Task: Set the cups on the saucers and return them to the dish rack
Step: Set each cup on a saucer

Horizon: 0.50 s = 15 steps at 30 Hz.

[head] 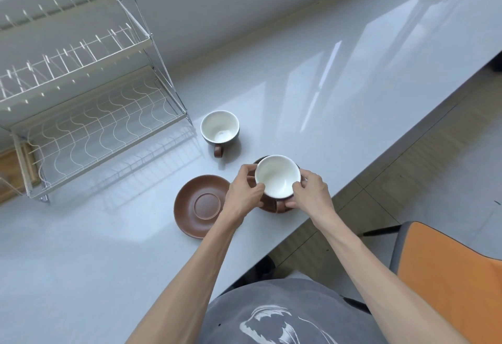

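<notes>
Two brown cups (220, 129) (277, 176), two saucers (202, 205) (267, 206), one rack (89, 115)

Grey countertop (312, 93) w/ dish rack (89, 115), cup (220, 129), empty saucer (202, 205).

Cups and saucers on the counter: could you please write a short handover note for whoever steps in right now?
Left hand and right hand: both have a grip on the near cup, which sits on a brown saucer near the counter edge.
Second cup: upright on the bare counter, handle toward the person.
Empty saucer: left of the held set.
Dish rack: nothing on it.
Done: one cup on its saucer.
Left: pair the second cup with the empty saucer, then move both sets to the rack.
</notes>
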Motion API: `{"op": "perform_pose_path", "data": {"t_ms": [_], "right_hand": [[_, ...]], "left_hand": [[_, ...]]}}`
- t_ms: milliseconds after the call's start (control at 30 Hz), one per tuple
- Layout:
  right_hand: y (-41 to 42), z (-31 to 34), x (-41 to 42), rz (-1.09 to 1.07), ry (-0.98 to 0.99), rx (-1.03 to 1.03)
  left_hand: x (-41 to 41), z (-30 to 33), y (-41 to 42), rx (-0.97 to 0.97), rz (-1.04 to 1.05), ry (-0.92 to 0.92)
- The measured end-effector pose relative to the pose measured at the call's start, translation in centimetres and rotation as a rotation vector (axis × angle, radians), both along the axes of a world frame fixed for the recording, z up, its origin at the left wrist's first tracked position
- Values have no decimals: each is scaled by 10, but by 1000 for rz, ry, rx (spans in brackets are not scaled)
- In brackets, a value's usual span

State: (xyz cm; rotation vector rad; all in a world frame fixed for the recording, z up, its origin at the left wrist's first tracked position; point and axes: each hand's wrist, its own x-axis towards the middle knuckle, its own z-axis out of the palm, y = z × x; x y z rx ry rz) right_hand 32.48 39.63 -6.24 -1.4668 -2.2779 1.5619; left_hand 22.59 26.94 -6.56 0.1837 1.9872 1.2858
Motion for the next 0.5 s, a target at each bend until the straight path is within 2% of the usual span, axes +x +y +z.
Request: {"op": "perform_pose_path", "data": {"t_ms": [500], "right_hand": [[5,-1,3,5,5,-18]], "left_hand": [[2,-11,5,13,4,-45]]}}
